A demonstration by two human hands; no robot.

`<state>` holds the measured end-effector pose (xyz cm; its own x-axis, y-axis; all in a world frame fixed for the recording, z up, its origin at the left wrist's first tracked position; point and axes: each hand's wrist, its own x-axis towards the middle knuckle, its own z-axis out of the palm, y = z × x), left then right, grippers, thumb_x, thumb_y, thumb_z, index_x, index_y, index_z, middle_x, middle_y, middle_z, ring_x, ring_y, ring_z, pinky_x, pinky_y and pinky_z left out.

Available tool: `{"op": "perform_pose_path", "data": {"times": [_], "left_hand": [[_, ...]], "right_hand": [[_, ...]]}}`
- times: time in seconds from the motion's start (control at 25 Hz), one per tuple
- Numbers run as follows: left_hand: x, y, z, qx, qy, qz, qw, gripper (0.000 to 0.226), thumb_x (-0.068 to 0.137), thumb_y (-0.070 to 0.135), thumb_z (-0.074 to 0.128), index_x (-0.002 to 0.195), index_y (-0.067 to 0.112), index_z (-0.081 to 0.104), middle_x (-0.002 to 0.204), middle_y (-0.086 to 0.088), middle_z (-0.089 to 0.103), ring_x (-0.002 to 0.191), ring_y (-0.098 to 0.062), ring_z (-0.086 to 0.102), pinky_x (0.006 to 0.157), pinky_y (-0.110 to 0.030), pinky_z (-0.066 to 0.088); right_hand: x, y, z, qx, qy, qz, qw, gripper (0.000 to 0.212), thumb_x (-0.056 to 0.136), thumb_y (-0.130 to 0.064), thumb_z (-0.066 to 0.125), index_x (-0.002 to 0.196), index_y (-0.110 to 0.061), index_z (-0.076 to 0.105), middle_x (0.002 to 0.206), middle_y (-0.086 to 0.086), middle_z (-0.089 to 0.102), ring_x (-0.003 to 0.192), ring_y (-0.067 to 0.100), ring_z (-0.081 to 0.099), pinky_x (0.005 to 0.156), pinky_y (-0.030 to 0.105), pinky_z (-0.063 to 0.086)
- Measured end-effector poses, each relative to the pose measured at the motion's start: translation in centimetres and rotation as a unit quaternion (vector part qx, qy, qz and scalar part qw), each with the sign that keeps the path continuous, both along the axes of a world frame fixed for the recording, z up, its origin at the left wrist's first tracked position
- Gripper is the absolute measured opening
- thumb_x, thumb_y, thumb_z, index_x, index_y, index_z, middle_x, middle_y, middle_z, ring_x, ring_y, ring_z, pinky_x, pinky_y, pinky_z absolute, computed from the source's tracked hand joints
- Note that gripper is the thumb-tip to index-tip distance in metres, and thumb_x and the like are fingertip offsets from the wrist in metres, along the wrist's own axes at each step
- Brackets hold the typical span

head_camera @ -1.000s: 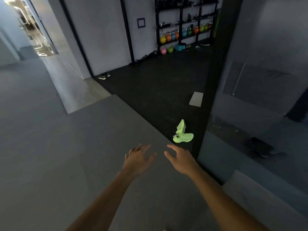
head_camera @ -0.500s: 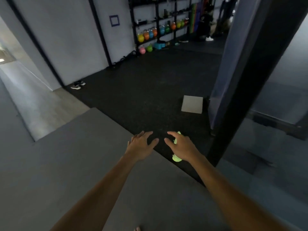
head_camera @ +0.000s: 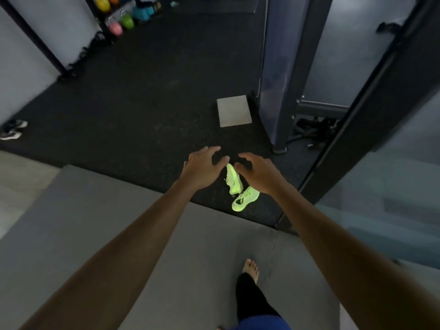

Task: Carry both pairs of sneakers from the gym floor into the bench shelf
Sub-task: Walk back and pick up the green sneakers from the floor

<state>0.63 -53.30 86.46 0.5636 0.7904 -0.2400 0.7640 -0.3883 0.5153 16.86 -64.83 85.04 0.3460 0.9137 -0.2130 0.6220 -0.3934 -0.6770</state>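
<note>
A pair of neon green sneakers [head_camera: 241, 191] lies on the black rubber floor just past the edge of the grey mat [head_camera: 119, 234]. One shoe rests on its side, the other points toward the mat. My left hand [head_camera: 202, 167] and my right hand [head_camera: 258, 172] hover above them, fingers spread, holding nothing. The right hand partly overlaps the upper shoe in view. A second pair, dark sneakers with white soles [head_camera: 13, 129], sits at the far left by the wall. No bench shelf is in view.
A grey square pad [head_camera: 234, 111] lies on the floor beyond the green shoes. A dark post and a glass panel [head_camera: 357, 55] stand to the right. Kettlebells [head_camera: 121, 22] line a rack at the back. My bare foot [head_camera: 251, 270] is on the mat.
The view has moved forward and tilted down. The green sneakers are now closer and below my hands, which stay open and extended. My foot has come into view.
</note>
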Motion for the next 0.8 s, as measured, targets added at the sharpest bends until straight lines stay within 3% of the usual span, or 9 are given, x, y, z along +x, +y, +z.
{"op": "perform_pose_path", "data": {"times": [0.16, 0.36, 0.64, 0.8], "left_hand": [[1.0, 8.5, -1.9, -0.024, 0.004, 0.007, 1.0, 0.084, 0.075, 0.083, 0.034, 0.146, 0.037, 0.04, 0.159, -0.004, 0.034, 0.146, -0.028, 0.027, 0.113, -0.059, 0.029], [4.0, 17.1, -5.8, -0.047, 0.033, -0.046, 0.997, 0.075, 0.084, 0.075, 0.04, 0.147, 0.036, 0.038, 0.159, -0.006, 0.032, 0.147, -0.029, 0.023, 0.114, -0.059, 0.028], [15.2, 27.8, -11.3, -0.074, 0.012, -0.196, 0.978, 0.067, 0.089, 0.063, 0.048, 0.148, 0.031, 0.039, 0.153, -0.005, 0.042, 0.141, -0.03, 0.037, 0.109, -0.052, 0.038], [17.2, 31.3, -18.0, -0.024, -0.015, -0.18, 0.983, 0.067, 0.091, 0.063, 0.044, 0.149, 0.031, 0.037, 0.156, -0.007, 0.038, 0.144, -0.031, 0.03, 0.112, -0.054, 0.033]], "right_hand": [[1.9, 7.9, -1.7, -0.016, 0.02, -0.011, 1.0, 0.055, 0.098, -0.056, 0.049, 0.147, -0.03, 0.047, 0.136, 0.008, 0.063, 0.122, 0.029, 0.058, 0.095, 0.043, 0.048], [3.6, 14.9, -3.9, -0.067, 0.009, -0.043, 0.997, 0.055, 0.099, -0.057, 0.047, 0.147, -0.031, 0.045, 0.122, 0.01, 0.068, 0.108, 0.03, 0.064, 0.087, 0.041, 0.049], [9.1, 23.6, -7.5, -0.108, -0.04, -0.155, 0.981, 0.054, 0.099, -0.054, 0.049, 0.148, -0.03, 0.046, 0.14, 0.007, 0.06, 0.124, 0.031, 0.057, 0.095, 0.042, 0.048], [11.7, 27.1, -15.0, -0.051, -0.064, -0.222, 0.972, 0.054, 0.099, -0.049, 0.048, 0.149, -0.028, 0.045, 0.136, 0.008, 0.062, 0.123, 0.03, 0.056, 0.095, 0.043, 0.048]]}}
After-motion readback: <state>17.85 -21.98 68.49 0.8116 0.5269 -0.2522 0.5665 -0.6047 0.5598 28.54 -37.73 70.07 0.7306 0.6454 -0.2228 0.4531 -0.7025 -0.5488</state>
